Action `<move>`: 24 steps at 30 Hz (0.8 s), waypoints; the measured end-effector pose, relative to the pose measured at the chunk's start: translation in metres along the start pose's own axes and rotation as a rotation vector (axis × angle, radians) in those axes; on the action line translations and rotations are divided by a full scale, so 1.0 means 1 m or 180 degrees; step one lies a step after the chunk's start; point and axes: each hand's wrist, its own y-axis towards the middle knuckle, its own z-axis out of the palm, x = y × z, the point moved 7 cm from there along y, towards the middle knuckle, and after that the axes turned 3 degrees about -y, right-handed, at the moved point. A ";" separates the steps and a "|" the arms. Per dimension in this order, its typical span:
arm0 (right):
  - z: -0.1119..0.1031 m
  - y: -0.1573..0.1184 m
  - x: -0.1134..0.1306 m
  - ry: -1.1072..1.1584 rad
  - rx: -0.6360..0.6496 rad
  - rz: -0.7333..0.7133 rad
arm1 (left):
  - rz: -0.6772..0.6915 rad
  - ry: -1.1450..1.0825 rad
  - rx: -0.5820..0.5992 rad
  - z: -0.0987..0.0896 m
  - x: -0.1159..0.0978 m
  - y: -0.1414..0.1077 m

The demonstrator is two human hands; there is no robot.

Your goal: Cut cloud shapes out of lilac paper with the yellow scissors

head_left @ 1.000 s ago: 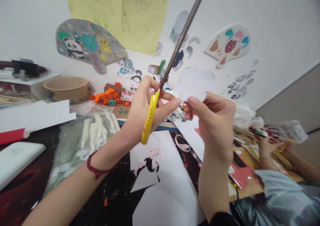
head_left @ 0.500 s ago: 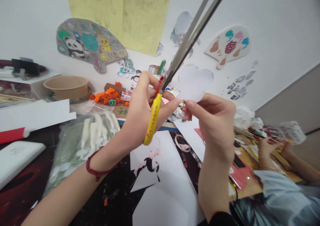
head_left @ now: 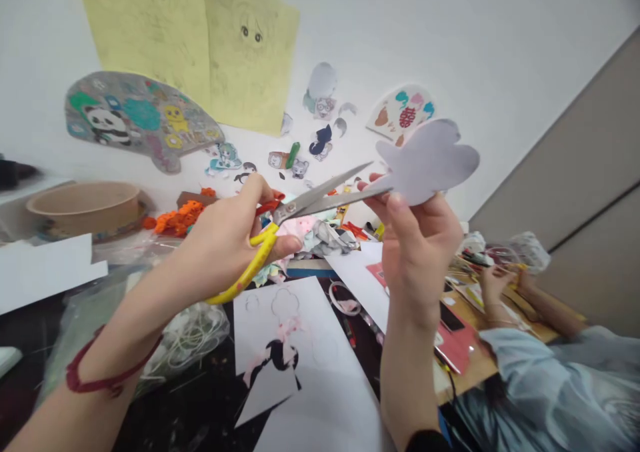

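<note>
White covers the wall (head_left: 500, 52) in front of you, and below it runs the dark tabletop (head_left: 200, 415) under your forearms. To your right, a co-worker's pale blue sleeve (head_left: 545, 379) fills the lower corner. Up on the wall you have two yellow sheets (head_left: 155, 45) side by side, with faces sketched in pencil. Lower down on the left hangs a grey panel (head_left: 143, 115) with a panda and other figures on it, and under that stands a tan bowl (head_left: 83, 222). On the table between your arms lies white paper (head_left: 330, 389), with a cloud-shaped outline near its far end.

You have the scissors (head_left: 286, 213) raised above the table, blades spread, one handle yellow and the other red. Your left hand (head_left: 225, 239) is clamped on those handles, though some fingers are hidden. Your right hand (head_left: 420, 252) pinches the white paper cut-out (head_left: 430, 162) at its lower edge, thumb in front and fingers behind. That cut-out is held up against the wall, its lobes upward and to the right. The lower blade's tip meets its edge in view, near your right thumb; you cannot tell whether they touch. Orange pieces (head_left: 183, 219) sit beside the bowl, and a dark red cord bracelet (head_left: 83, 379) rings your left wrist.
</note>
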 end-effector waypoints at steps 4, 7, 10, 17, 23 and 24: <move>0.004 -0.002 -0.006 0.0049 0.0083 0.0082 | -0.0109 0.0839 0.0420 0.015 -0.015 -0.003; 0.009 -0.005 -0.009 0.0052 0.0177 0.0136 | -0.0039 0.0889 0.0443 0.018 -0.021 -0.002; 0.011 -0.007 -0.010 -0.0041 0.0239 0.0116 | -0.0001 0.0850 0.0355 0.016 -0.021 -0.001; 0.013 -0.007 -0.009 -0.0151 0.0299 -0.0061 | 0.0147 0.0693 0.0211 0.011 -0.023 -0.002; 0.012 -0.006 -0.009 -0.0201 0.0333 -0.0161 | 0.0293 0.0682 0.0132 0.010 -0.025 -0.001; 0.012 -0.006 -0.009 -0.0218 0.0344 -0.0160 | 0.0296 0.0690 0.0132 0.010 -0.024 -0.001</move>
